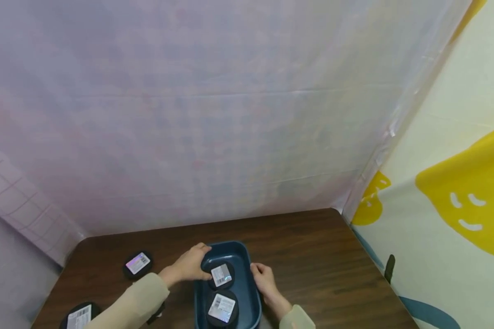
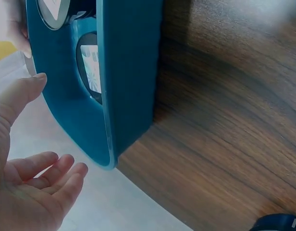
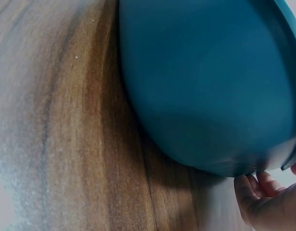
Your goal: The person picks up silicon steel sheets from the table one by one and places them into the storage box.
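Observation:
A deep blue rectangular tray [image 1: 244,278] stands on the table with two round black jars inside, their tops carrying white barcode labels. The far jar [image 1: 221,275] is beside my left hand [image 1: 190,264], which reaches over the tray's left rim. In the left wrist view that hand's fingers [image 2: 66,185] are spread and relaxed, holding nothing. Closer to me in the tray is the second jar [image 1: 222,308]. My right hand [image 1: 265,282] holds the tray's right rim, its fingers [image 3: 249,192] against the outer wall; the thumb is mostly cut off in the right wrist view.
Left of the tray, a labelled black jar [image 1: 137,264] stands on the brown wooden table [image 1: 313,265]. Another jar [image 1: 80,315] is at the near left, partly cut off. A pale curtain [image 1: 214,137] hangs behind the table's far edge.

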The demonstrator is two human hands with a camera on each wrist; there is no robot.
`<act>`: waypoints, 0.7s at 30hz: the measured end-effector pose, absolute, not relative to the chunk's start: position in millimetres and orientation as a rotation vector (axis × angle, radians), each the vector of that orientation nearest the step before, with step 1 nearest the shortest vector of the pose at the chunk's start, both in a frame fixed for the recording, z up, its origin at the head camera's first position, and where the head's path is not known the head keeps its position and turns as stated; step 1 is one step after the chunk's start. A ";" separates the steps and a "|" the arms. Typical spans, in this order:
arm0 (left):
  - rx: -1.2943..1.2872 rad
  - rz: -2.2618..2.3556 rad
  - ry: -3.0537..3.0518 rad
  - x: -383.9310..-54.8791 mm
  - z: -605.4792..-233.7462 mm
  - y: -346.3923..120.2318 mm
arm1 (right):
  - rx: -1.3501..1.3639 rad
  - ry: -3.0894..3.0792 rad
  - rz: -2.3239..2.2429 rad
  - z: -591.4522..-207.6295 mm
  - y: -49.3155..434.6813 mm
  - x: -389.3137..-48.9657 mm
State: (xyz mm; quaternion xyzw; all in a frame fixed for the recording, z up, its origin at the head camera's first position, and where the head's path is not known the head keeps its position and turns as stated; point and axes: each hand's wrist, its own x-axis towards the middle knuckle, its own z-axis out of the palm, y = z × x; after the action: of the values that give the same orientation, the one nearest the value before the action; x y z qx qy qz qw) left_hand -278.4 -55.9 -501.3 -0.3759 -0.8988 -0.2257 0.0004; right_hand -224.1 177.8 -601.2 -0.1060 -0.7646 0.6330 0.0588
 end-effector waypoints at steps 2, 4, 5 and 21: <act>-1.173 -0.707 -2.822 -278.5 -499.6 -57.9 | -0.317 -2.310 1.908 -601.4 177.8 -224.8; -1.162 -0.709 -2.830 -278.0 -497.8 -59.7 | -0.310 -2.314 1.898 -599.7 177.6 -224.7; -1.157 -0.712 -2.835 -277.7 -497.0 -60.5 | -0.304 -2.316 1.893 -598.8 177.6 -224.5; -1.102 -0.687 -2.886 -267.9 -492.8 -78.7 | -0.142 -2.232 1.895 -609.6 181.2 -221.4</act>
State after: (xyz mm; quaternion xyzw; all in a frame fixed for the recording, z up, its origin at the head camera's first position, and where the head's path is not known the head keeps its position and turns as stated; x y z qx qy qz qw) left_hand -267.9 -78.7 -492.8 -0.3481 -0.9119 -0.2171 -0.0113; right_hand -221.4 181.2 -609.6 -0.0482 -0.7571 0.6430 0.1049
